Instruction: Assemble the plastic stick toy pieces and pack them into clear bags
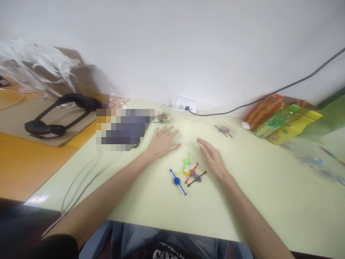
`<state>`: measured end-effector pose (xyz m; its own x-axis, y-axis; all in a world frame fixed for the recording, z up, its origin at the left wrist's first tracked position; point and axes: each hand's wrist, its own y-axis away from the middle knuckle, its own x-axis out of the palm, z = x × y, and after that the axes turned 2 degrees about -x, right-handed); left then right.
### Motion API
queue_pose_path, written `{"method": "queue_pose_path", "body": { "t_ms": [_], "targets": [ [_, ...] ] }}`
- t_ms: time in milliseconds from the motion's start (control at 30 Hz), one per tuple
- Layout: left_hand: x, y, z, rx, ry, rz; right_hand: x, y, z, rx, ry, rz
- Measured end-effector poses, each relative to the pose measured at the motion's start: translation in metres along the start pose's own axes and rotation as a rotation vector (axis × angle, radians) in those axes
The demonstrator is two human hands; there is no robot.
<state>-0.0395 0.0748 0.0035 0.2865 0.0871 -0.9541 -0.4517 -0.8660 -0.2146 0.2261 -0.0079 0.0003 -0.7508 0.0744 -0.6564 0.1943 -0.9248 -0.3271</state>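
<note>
Between my forearms lies a small pile of plastic arrow spinners. A blue arrow spinner point(176, 181) is at its near left, a black arrow spinner point(198, 178) at its right, with red, yellow, white and green pieces point(188, 168) heaped behind them. My left hand point(161, 143) rests palm down beyond the pile, fingers spread, holding nothing. To the right of the pile, my right hand point(212, 157) is turned on its edge with fingers stretched out and nothing in it. Farther back are a cluster of colourful pieces point(163, 117) and a smaller cluster point(225, 130).
A pixelated dark device point(126, 129) lies left of my left hand, with pale cables point(81, 172) running toward me. A white power strip point(185, 104) with a black cord is by the wall. Colourful packages point(288, 122) stand at right. A black headset-like frame point(61, 115) lies far left.
</note>
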Motion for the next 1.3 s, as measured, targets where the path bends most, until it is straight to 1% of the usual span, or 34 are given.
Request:
{"method": "queue_pose_path", "body": {
  "t_ms": [33, 100, 133, 167, 267, 367, 467, 567, 800, 933, 1067, 1200, 1300],
  "targets": [
    [-0.003, 0.004, -0.001, 0.023, 0.016, -0.078, -0.005, 0.004, -0.004, 0.024, -0.02, -0.043],
    [-0.009, 0.014, -0.003, 0.102, 0.076, -0.202, -0.012, 0.01, -0.01, 0.057, -0.034, -0.068],
    [-0.012, 0.02, -0.004, 0.147, 0.125, -0.223, -0.014, 0.012, -0.011, 0.062, -0.034, -0.053],
    [-0.015, 0.025, -0.006, 0.194, 0.184, -0.218, -0.015, 0.013, -0.011, 0.058, -0.03, -0.026],
    [-0.02, 0.037, -0.014, 0.315, 0.304, -0.105, -0.011, 0.012, -0.007, -0.015, 0.02, 0.083],
    [-0.021, 0.04, -0.025, 0.391, 0.337, 0.018, -0.005, 0.009, 0.001, -0.105, 0.084, 0.183],
    [-0.021, 0.038, -0.032, 0.43, 0.35, 0.086, 0.0, 0.009, 0.007, -0.143, 0.114, 0.241],
    [-0.021, 0.038, -0.033, 0.471, 0.347, 0.12, 0.003, 0.01, 0.007, -0.145, 0.136, 0.266],
    [-0.018, 0.04, -0.03, 0.494, 0.33, 0.123, 0.012, 0.007, 0.004, -0.1, 0.187, 0.266],
    [-0.017, 0.039, -0.03, 0.484, 0.348, 0.118, 0.012, 0.006, 0.005, -0.07, 0.16, 0.238],
    [-0.019, 0.037, -0.03, 0.463, 0.37, 0.105, 0.013, 0.006, 0.003, -0.056, 0.08, 0.215],
    [-0.018, 0.036, -0.029, 0.483, 0.377, 0.075, 0.017, 0.007, 0.001, -0.062, 0.088, 0.144],
    [-0.014, 0.035, -0.027, 0.503, 0.378, 0.04, 0.019, 0.008, 0.002, -0.031, 0.085, 0.07]
  ]
}}
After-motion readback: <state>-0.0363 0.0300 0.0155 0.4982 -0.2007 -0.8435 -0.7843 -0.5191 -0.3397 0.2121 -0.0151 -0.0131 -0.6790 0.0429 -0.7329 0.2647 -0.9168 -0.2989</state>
